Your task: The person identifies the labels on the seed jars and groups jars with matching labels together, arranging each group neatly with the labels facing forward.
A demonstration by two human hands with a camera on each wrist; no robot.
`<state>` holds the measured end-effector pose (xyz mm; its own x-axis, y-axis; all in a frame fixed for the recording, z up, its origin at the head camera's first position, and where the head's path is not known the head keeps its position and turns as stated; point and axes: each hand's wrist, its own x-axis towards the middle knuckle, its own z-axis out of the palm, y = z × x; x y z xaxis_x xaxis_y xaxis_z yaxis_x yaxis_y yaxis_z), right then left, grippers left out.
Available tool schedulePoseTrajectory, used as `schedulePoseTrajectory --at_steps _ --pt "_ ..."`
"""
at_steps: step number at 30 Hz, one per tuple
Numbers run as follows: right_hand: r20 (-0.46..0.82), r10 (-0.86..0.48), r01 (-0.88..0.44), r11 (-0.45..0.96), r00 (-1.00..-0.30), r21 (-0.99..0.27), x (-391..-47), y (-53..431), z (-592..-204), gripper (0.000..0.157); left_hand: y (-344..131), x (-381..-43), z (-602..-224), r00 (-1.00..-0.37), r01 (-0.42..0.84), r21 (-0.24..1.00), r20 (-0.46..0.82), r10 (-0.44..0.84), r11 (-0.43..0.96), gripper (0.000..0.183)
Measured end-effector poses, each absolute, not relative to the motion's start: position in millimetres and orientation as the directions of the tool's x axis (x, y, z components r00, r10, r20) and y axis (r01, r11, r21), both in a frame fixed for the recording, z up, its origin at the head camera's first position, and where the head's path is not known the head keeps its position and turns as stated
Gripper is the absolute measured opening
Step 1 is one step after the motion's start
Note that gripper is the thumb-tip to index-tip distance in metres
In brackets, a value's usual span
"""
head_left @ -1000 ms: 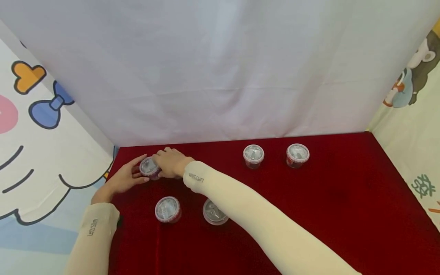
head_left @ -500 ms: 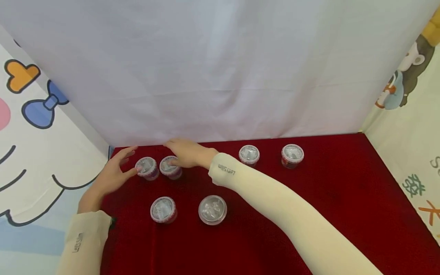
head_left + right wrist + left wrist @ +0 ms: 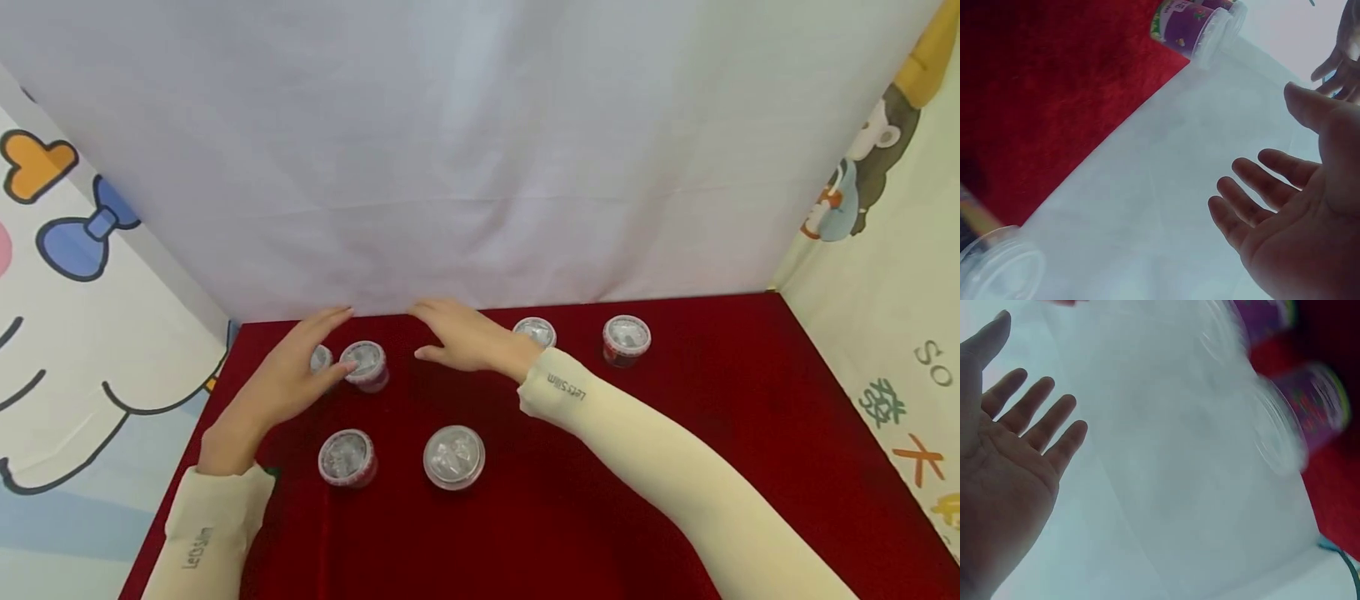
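My left hand (image 3: 288, 375) hovers with fingers spread by two small lidded plastic tubs at the back left. It partly hides the outer tub (image 3: 321, 358); the thumb tip overlaps the inner tub (image 3: 366, 367), and contact cannot be told. Purple printed sides show on a tub (image 3: 1313, 409) in the left wrist view. Fingers extended and holding nothing, my right hand (image 3: 468, 337) is raised between those tubs and a back-middle tub (image 3: 535, 331), which the right wrist partly covers. The right wrist view shows the open palm and a purple tub (image 3: 1182, 28).
Another tub (image 3: 626, 337) stands at the back right. Two more, a left front tub (image 3: 347, 458) and a clear-lidded front tub (image 3: 453, 457), stand nearer on the red cloth (image 3: 570, 517). A white curtain (image 3: 465, 167) closes the back.
My right hand has let go of the inner back-left tub and moved right. My left hand has come away from the outer tub and shifted right over the pair.
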<state>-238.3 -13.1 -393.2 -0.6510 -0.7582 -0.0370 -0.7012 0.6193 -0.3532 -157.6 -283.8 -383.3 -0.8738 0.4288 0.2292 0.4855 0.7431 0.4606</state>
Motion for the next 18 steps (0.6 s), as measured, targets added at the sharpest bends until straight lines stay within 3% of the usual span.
schedulePoseTrajectory --at_steps 10,18 --pt "0.003 -0.724 -0.662 0.630 -0.690 -0.405 -227 30 -402 0.067 -232 -154 -382 -0.830 0.556 0.451 0.272 0.486 0.698 0.067" --pt "0.050 -0.663 -0.608 0.651 -0.747 -0.454 -223 65 -410 0.065 -194 -153 -383 -0.872 0.487 0.450 0.196 0.450 0.748 0.069"
